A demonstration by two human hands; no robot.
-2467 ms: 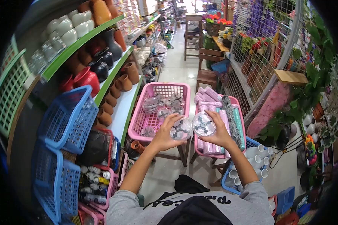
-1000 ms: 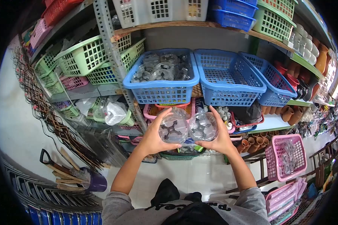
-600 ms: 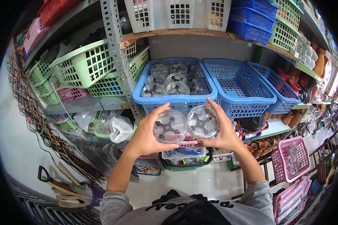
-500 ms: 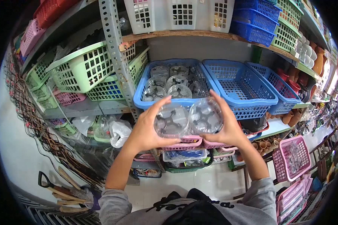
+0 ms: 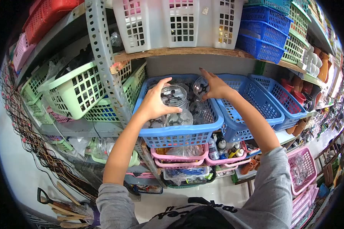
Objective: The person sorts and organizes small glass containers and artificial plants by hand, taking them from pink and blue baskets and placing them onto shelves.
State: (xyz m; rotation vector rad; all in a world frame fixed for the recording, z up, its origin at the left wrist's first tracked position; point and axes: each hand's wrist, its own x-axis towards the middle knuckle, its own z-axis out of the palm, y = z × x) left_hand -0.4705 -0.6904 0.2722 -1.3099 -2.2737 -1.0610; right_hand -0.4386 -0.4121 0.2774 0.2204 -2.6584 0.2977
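My left hand (image 5: 156, 102) curves round a clear round plastic container (image 5: 174, 95) with a dark star-shaped piece visible in it, over the left part of a blue basket (image 5: 179, 129). My right hand (image 5: 216, 87) grips another clear round container (image 5: 201, 86) by its right side, near the basket's back right. More clear containers (image 5: 179, 117) lie in the basket below my hands. My fingers hide parts of both held containers.
Two more blue baskets (image 5: 273, 111) (image 5: 298, 112) stand to the right. A metal post (image 5: 107, 57) and a green basket (image 5: 70, 91) are at the left. White baskets (image 5: 156, 28) sit on the wooden shelf edge (image 5: 187, 52) above. Pink baskets (image 5: 179, 162) are below.
Both hands have moved forward with the containers, from in front of the blue basket to over it. They are farther apart now. The view has shifted closer to the shelf.
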